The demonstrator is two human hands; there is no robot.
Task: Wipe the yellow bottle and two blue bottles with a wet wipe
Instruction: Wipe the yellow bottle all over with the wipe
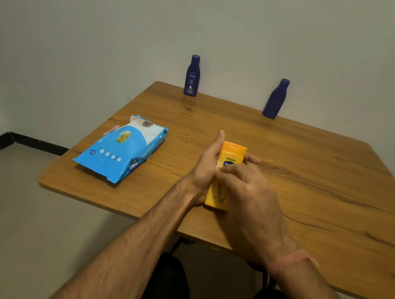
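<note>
The yellow bottle (231,154) stands near the middle of the wooden table (315,183). My left hand (205,168) grips its left side, with the fingers reaching round behind it. My right hand (248,196) lies curled over the bottle's front and hides its lower label. A small pale patch shows at my right fingertips; I cannot tell whether it is a wipe. Two dark blue bottles stand upright at the far edge against the wall, one at the left (192,76) with its label facing me, one at the right (276,99) that looks tilted.
A blue pack of wet wipes (121,147) lies flat on the table's left part, left of my hands. The table's near edge runs just below my wrists. Grey walls close off the back and left, with floor at the left.
</note>
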